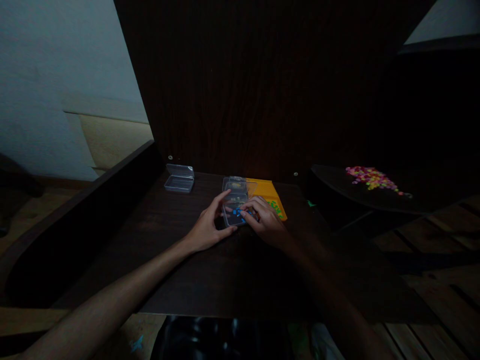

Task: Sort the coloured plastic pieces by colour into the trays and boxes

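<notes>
A small clear plastic box (235, 216) with blue bits inside lies on the dark wooden table (180, 270). My left hand (208, 227) rests at the box's left side, its thumb and fingers curled against the edge. My right hand (264, 218) presses on the box's right side, fingers bent over the blue bits. Just behind stands a second clear box (235, 185) with something yellowish in it. An orange sheet (270, 195) with green bits lies under my right hand's far side.
An open, clear, hinged box (179, 178) sits at the table's far left. A pile of multicoloured small beads (371, 178) lies on a dark rounded shelf to the right. A tall dark wooden panel stands behind the table. The scene is dim.
</notes>
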`<state>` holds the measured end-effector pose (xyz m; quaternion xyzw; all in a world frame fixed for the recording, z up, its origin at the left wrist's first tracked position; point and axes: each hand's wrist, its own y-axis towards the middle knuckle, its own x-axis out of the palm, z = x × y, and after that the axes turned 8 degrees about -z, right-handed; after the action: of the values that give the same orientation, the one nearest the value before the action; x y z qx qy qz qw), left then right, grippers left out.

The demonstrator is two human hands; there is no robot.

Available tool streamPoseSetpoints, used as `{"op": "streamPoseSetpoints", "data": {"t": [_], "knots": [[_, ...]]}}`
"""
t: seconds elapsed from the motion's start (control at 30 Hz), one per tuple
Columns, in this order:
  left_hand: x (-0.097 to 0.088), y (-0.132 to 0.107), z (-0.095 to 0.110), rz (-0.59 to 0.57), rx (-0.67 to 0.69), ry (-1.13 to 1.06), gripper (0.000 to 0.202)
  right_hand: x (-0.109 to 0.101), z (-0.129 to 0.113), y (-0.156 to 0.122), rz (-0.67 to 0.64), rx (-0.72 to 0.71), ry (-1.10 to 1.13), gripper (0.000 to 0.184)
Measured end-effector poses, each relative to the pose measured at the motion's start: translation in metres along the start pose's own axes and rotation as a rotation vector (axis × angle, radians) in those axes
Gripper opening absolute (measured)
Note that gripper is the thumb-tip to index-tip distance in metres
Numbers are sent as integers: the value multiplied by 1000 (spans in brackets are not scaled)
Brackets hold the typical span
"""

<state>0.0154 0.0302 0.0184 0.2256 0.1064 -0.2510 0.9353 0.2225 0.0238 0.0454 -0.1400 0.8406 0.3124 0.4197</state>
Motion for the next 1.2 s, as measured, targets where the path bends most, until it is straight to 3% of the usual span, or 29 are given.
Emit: {"op": "streamPoseSetpoints", "data": {"t": [0.23,0.57,1.2], "knots": [[13,-5,5,-91,5,-18,88,8,-4,-2,-66,-26,-55,10],[16,-8,2,-105,-2,-9,88,15,-3,-4,-92,-25,-141,13],[13,-5,6,-94,-21,-35,88,6,-3,-3,-76,-5,-41,15]]}}
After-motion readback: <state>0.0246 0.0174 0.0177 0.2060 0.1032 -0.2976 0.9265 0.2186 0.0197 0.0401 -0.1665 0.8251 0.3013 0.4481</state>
